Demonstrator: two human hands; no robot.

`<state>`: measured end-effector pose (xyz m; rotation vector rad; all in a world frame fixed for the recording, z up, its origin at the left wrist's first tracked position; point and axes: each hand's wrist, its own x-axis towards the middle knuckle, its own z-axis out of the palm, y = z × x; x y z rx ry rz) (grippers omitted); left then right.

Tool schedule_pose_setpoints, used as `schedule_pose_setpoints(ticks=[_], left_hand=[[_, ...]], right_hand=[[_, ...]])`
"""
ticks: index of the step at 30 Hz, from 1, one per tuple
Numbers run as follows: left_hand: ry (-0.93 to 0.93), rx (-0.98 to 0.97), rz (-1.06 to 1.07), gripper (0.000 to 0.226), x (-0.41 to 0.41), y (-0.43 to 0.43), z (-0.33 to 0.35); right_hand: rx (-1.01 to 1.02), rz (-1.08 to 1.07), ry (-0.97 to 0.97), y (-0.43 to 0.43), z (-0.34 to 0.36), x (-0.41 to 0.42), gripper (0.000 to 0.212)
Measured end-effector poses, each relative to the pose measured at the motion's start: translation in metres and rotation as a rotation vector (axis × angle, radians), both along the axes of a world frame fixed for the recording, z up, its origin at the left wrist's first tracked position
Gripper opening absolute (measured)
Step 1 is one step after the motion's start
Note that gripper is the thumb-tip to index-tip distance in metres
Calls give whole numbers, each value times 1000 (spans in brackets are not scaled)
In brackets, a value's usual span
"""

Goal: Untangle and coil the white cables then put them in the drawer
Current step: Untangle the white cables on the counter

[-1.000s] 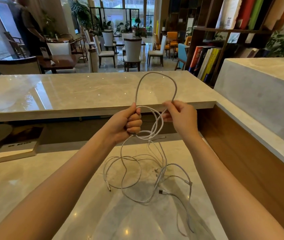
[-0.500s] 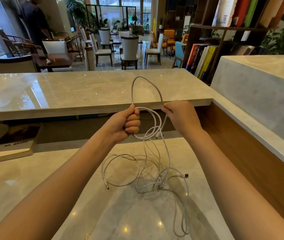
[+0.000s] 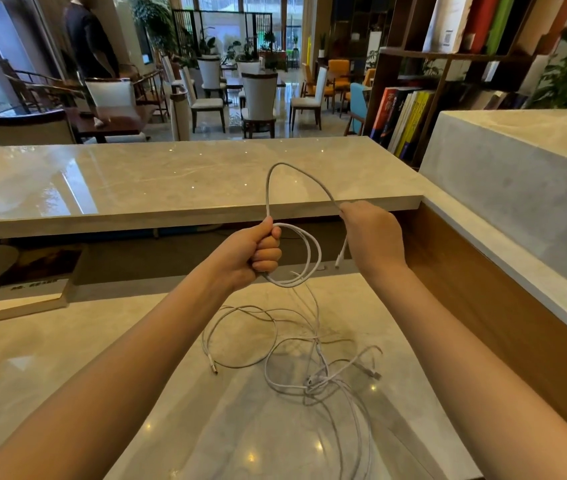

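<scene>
White cables [image 3: 309, 372] lie in a loose tangle on the marble desk [image 3: 84, 375], toward its right edge. One metal plug [image 3: 213, 368] is flung out to the left, and there is a knot of crossed strands in the middle. Thin strands rise from that heap to the left hand [image 3: 250, 252], which is clenched around a small coil [image 3: 306, 261] of a few turns, held above the desk's far edge. An arch [image 3: 295, 171] of cable stands up out of the fist and runs over to the right hand [image 3: 372, 233]. That hand grips it near its end, and the connector [image 3: 340, 258] dangles just below.

One cable looks nearly wound. The heap is not yet untangled, and nothing is stowed; no drawer is in view. The likeliest snag is the strands joining coil and heap, though whether they are the same cable cannot be told.

A book [image 3: 25, 299] lies at the desk's far left corner, well apart from the cables. Beyond it a raised stone counter [image 3: 171, 181] runs across. Farther off are a bookshelf [image 3: 448, 98] on the right, dining chairs [image 3: 259, 95] and a standing person [image 3: 89, 39]. None of these is in the way.
</scene>
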<state>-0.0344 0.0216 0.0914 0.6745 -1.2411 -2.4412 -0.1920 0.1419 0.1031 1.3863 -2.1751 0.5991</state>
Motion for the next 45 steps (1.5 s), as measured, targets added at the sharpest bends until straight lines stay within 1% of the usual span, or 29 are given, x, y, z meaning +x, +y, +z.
schedule_pose_setpoints(ticks=[2, 3, 4, 7, 9, 12, 14, 15, 16, 17, 19, 21, 22, 24, 25, 26, 28, 30, 32, 35, 38, 39, 41, 42, 43, 45], left_hand=[[3, -18, -6, 36, -1, 2, 1], [10, -30, -14, 36, -2, 3, 2], [19, -44, -24, 36, -3, 4, 3], [43, -126, -64, 35, -7, 8, 7], [42, -205, -92, 35, -9, 9, 9], [21, -317, -118, 35, -11, 11, 9], [6, -375, -124, 34, -12, 12, 8], [-5, -407, -117, 34, -12, 12, 7], [-14, -437, -104, 34, -13, 12, 6], [-21, -459, -86, 33, -13, 12, 5], [-26, -483, -45, 33, -13, 11, 4], [-29, -489, 3, 33, -13, 10, 3], [-32, -488, 32, 33, -13, 10, 4], [-52, -503, 85, 32, -13, 9, 4], [-62, -511, 99, 32, -13, 9, 4], [-64, -514, 102, 32, -13, 9, 4], [-51, -517, 97, 32, -13, 9, 2], [-41, -525, 100, 32, -14, 10, 2], [-41, -556, 119, 31, -15, 11, 2], [-51, -608, 184, 30, -17, 11, 1], [-72, -611, 236, 30, -17, 8, -3], [-91, -614, 250, 30, -17, 6, -5], [-131, -615, 280, 29, -16, 2, -9], [-144, -607, 294, 29, -16, -1, -11], [-154, -599, 302, 29, -16, -4, -11], [-170, -583, 297, 29, -16, -10, -11]], right_hand=[[-113, 63, 3, 0, 0, 0, 18], [-171, 103, -58, 0, 0, 0, 19], [-232, 147, -196, 0, 0, 2, 20], [-407, 243, -872, 0, 1, 9, 19], [-461, 237, -1216, 2, -2, 14, 19], [-491, 231, -1669, 5, -7, 25, 24], [-475, 279, -1960, 6, -9, 30, 31], [-444, 307, -2058, 6, -8, 32, 35], [-408, 331, -2110, 6, -8, 34, 38], [-370, 345, -2108, 5, -8, 34, 41], [-290, 368, -1986, 6, -10, 35, 38], [-174, 405, -1753, 7, -13, 38, 16], [-110, 405, -1628, 7, -14, 39, 9], [-8, 354, -1426, 7, -16, 38, 22], [19, 332, -1381, 6, -14, 39, 23], [34, 327, -1372, 6, -12, 40, 21], [34, 348, -1426, 4, -11, 41, 17], [-18, 392, -1501, 3, -12, 42, 18], [-54, 387, -1499, 1, -14, 42, 18], [9, 304, -1365, -2, -17, 41, 23], [123, 272, -1279, -4, -21, 43, 17], [175, 252, -1216, -4, -23, 44, 16], [289, 188, -1020, -4, -26, 47, 22], [310, 176, -937, -4, -27, 47, 24], [304, 192, -894, -3, -27, 47, 26], [270, 269, -892, 3, -26, 47, 29]])
